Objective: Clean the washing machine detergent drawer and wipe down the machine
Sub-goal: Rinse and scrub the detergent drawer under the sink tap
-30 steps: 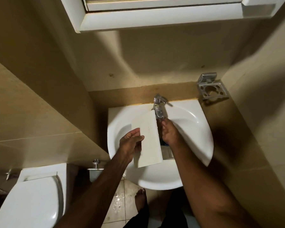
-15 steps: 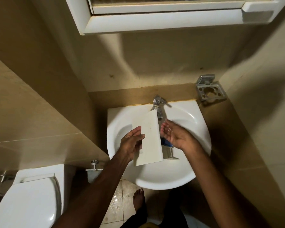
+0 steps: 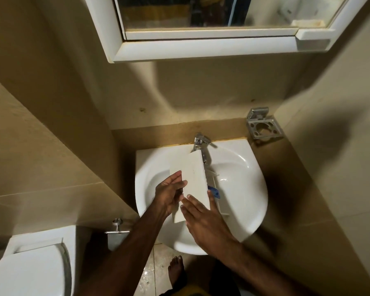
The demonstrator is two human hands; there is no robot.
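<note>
One bare foot (image 3: 176,269) of mine on the wet floor tiles; one toilet (image 3: 28,272), lid down, at lower left. Two hands over one white sink (image 3: 247,189). My right hand (image 3: 203,218): fingers straight, lying flat against the near end of the drawer's front panel, thumb along its right edge; half a second ago it was cupped palm-up under the tap, holding water. My left hand (image 3: 169,194): grips the panel's left edge, fingers curled over it, as before. One detergent drawer (image 3: 192,184): held on its side above the basin, white oblong front panel facing up, tilted, far end just beside the tap; one blue insert and pale compartment walls show behind its right edge. One chrome tap (image 3: 201,144). One metal holder (image 3: 264,126) on the wall, right. One mirrored cabinet (image 3: 201,45) above.
</note>
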